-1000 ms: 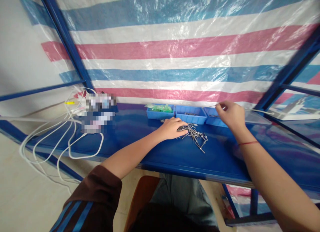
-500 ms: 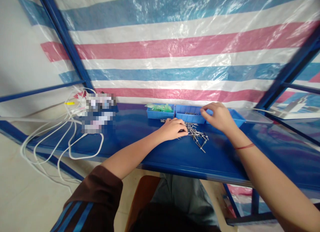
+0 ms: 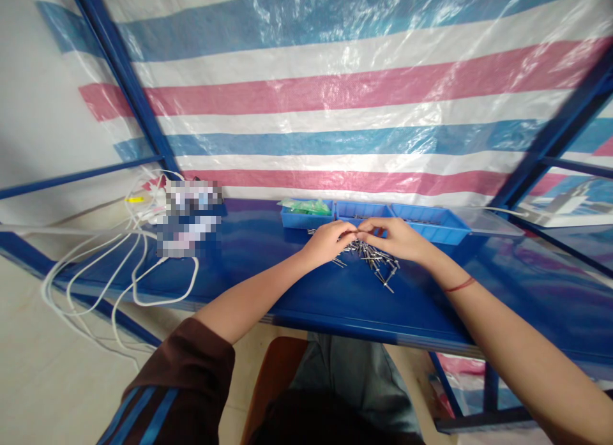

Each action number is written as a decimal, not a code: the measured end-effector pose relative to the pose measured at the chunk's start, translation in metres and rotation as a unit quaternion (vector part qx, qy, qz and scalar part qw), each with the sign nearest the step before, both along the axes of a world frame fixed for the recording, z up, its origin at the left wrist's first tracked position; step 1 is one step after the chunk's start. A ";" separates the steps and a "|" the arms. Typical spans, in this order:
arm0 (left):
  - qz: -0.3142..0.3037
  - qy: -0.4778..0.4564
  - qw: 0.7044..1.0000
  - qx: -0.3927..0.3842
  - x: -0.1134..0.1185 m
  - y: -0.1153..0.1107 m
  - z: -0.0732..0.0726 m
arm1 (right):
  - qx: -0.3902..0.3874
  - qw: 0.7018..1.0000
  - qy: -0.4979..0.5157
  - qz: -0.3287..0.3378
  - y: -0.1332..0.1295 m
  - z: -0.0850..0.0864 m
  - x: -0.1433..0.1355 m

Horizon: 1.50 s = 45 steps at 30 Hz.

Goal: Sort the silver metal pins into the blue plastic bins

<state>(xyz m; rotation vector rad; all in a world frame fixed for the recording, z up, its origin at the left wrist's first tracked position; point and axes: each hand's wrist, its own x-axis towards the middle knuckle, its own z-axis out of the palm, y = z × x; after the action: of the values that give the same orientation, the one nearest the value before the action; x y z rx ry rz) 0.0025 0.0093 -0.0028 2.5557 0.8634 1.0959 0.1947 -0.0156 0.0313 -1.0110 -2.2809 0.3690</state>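
My left hand [image 3: 329, 242] and my right hand [image 3: 395, 237] meet fingertip to fingertip just above a loose pile of thin metal pins with collars, which look like blind rivets [image 3: 380, 264]. Both hands are pinched closed. Whatever sits between the fingertips is too small to make out. Part of the pile is covered by my fingers. Behind the hands stands a row of blue plastic bins. The left bin [image 3: 306, 220] holds a green plastic bag [image 3: 311, 207]; pins lie in the middle bin [image 3: 342, 211], and a few small items show in the right bin [image 3: 433, 231].
The blue tabletop [image 3: 306, 298] carries all of this. White cables [image 3: 138, 266] tangle at the left beside blurred-out items [image 3: 189, 234]. A striped plastic sheet [image 3: 335, 100] hangs behind, between blue metal posts [image 3: 127, 81]. A clear sheet [image 3: 498, 221] lies at the right.
My right hand has come down and left from over the bins to meet my left hand. My left hand has lifted slightly off the pile, its fingertips now pinched.
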 end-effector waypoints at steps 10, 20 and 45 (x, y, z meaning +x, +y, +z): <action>0.016 -0.148 0.984 -0.100 0.005 -0.001 0.000 | -0.022 0.999 0.024 -0.028 0.008 -0.007 0.001; 0.007 -0.178 0.976 -0.121 0.006 0.001 -0.001 | -0.029 0.999 0.023 -0.023 0.006 -0.008 -0.003; -0.008 -0.214 0.970 -0.118 0.008 -0.001 0.003 | -0.093 0.991 0.090 0.014 0.005 -0.011 -0.010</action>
<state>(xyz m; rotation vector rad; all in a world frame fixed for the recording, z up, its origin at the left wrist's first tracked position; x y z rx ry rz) 0.0100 0.0079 -0.0002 2.0228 0.8002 1.3763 0.1847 -0.0108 0.0204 -0.9928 -2.1298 0.6682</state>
